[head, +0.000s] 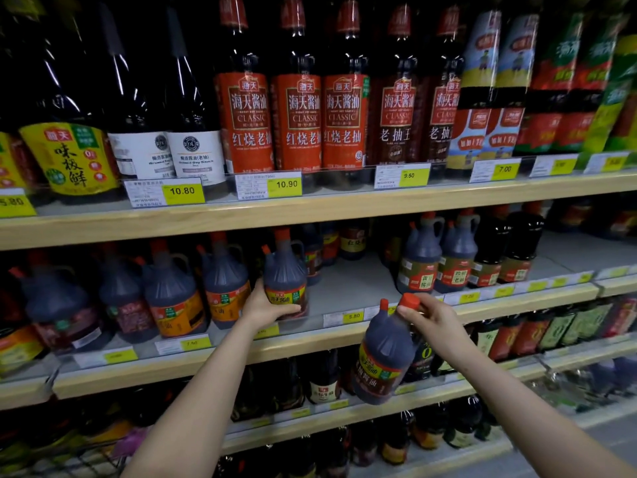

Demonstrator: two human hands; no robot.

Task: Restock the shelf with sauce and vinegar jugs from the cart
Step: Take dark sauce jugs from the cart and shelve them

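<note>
Two jugs are in hand. The left hand [263, 307] wraps the base of one jug [285, 277] standing on the middle shelf [348, 288], beside four blurred jugs to its left. The right hand [435, 319] pinches the red cap of a second jug [383, 357], hanging tilted before the shelf edge. Two more jugs [437, 262] stand farther right; labels there are unreadable.

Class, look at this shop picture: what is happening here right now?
A person is stocking a supermarket shelf with dark sauce jugs. The left hand grips the base of one jug standing at the shelf's front edge, beside a row of similar jugs. The right hand holds a second jug by its red cap, tilted in the air just below a bare stretch of that shelf, not yet set down.
</note>
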